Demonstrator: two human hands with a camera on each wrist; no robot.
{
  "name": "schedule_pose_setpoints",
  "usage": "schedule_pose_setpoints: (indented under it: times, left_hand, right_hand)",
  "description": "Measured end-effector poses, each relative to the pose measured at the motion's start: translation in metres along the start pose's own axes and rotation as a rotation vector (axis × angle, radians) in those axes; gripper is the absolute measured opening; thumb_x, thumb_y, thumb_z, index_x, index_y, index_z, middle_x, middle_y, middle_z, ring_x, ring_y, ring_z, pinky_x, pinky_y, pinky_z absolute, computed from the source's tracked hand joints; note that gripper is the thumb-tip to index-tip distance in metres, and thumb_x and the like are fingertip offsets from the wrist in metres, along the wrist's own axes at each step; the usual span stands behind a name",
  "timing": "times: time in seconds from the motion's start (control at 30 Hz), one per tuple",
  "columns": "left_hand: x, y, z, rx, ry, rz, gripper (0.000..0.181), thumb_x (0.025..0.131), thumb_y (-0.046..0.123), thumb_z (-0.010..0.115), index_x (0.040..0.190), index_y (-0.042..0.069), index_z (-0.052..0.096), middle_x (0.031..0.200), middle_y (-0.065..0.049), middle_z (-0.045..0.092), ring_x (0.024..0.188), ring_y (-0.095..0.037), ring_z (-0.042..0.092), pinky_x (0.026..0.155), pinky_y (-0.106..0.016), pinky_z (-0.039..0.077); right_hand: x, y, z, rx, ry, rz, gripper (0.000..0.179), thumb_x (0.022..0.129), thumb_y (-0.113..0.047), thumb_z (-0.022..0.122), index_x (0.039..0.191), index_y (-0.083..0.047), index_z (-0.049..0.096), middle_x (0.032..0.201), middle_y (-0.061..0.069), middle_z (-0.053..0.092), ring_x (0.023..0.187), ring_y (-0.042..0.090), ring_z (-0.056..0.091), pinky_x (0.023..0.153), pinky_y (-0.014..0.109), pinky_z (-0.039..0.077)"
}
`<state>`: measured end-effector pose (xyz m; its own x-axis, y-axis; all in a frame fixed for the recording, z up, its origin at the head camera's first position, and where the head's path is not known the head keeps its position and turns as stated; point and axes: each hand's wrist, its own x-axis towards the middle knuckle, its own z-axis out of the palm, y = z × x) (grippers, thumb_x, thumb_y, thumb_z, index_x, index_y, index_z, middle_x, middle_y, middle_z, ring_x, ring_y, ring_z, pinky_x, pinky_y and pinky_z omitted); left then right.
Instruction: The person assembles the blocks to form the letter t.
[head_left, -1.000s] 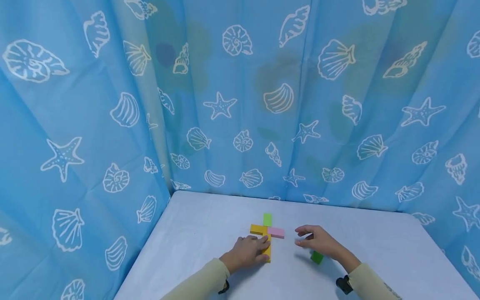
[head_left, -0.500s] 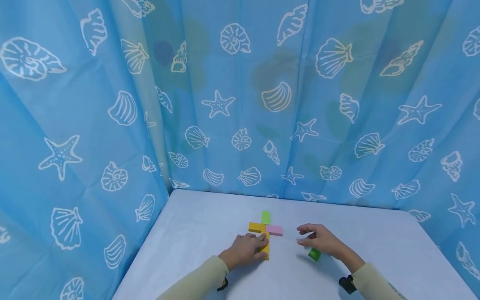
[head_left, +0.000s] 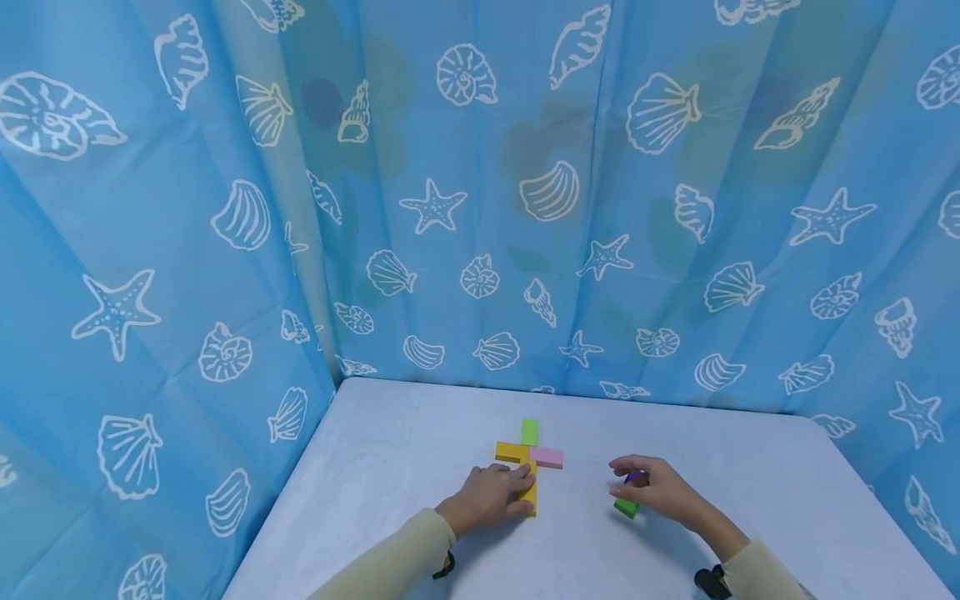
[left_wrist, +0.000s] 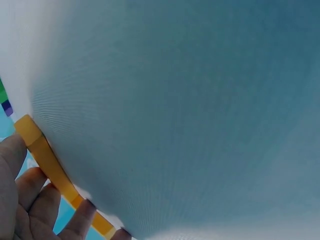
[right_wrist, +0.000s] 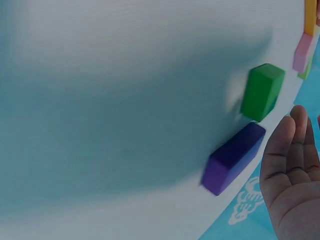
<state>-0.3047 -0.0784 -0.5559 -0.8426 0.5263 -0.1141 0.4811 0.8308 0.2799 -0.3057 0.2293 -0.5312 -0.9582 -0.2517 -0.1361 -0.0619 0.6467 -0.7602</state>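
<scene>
In the head view, my left hand (head_left: 483, 500) rests on a yellow block (head_left: 529, 498), its fingers and thumb touching it without curling round it. The yellow block meets an orange-yellow block (head_left: 509, 452), a pink block (head_left: 548, 457) and a light green block (head_left: 529, 432) in a cross shape. My right hand (head_left: 667, 490) hovers above a green block (head_left: 625, 507) and a purple block (right_wrist: 235, 159), fingers loosely bent. The right wrist view shows those two blocks standing corner to corner, apart from the palm, with nothing held.
A white-covered table (head_left: 420, 433) carries all the blocks. Beyond it hangs a blue curtain (head_left: 465, 225) with white shell and starfish prints, which also closes off the left side.
My right hand has shifted right and slightly back, so that a purple block now shows beneath its fingers. The left hand stays on the yellow block. The view has drifted slightly.
</scene>
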Motion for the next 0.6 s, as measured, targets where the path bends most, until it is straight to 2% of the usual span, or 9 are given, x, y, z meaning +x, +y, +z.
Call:
schedule_pose_setpoints:
  times: [0.13, 0.3, 0.6]
  left_hand:
    - [0.000, 0.000, -0.001, -0.011, 0.001, 0.000, 0.055, 0.095, 0.053, 0.058, 0.145, 0.032, 0.050, 0.153, 0.015, 0.044, 0.135, -0.025, 0.049, 0.105, -0.061, 0.042]
    - [-0.001, 0.000, -0.002, -0.015, 0.008, 0.004, 0.055, 0.095, 0.054, 0.057, 0.145, 0.031, 0.050, 0.153, 0.015, 0.044, 0.135, -0.025, 0.049, 0.104, -0.061, 0.042]
    - [-0.001, 0.000, -0.004, -0.021, -0.006, -0.007, 0.055, 0.095, 0.054, 0.057, 0.145, 0.032, 0.050, 0.154, 0.015, 0.043, 0.135, -0.025, 0.049, 0.105, -0.063, 0.040]
  right_hand:
    - [-0.005, 0.009, -0.002, -0.039, -0.016, -0.021, 0.050, 0.083, -0.022, 0.079, 0.126, -0.002, 0.063, 0.118, 0.014, 0.068, 0.092, 0.018, 0.061, 0.080, 0.032, 0.057]
    - [-0.011, 0.013, -0.001, -0.114, 0.010, -0.029, 0.051, 0.080, -0.019, 0.081, 0.125, -0.004, 0.064, 0.116, 0.010, 0.069, 0.091, 0.016, 0.061, 0.079, 0.031, 0.055]
    - [-0.018, 0.013, 0.005, -0.233, 0.048, -0.008, 0.049, 0.076, -0.014, 0.083, 0.121, -0.004, 0.067, 0.109, 0.005, 0.068, 0.098, 0.020, 0.063, 0.086, 0.043, 0.056]
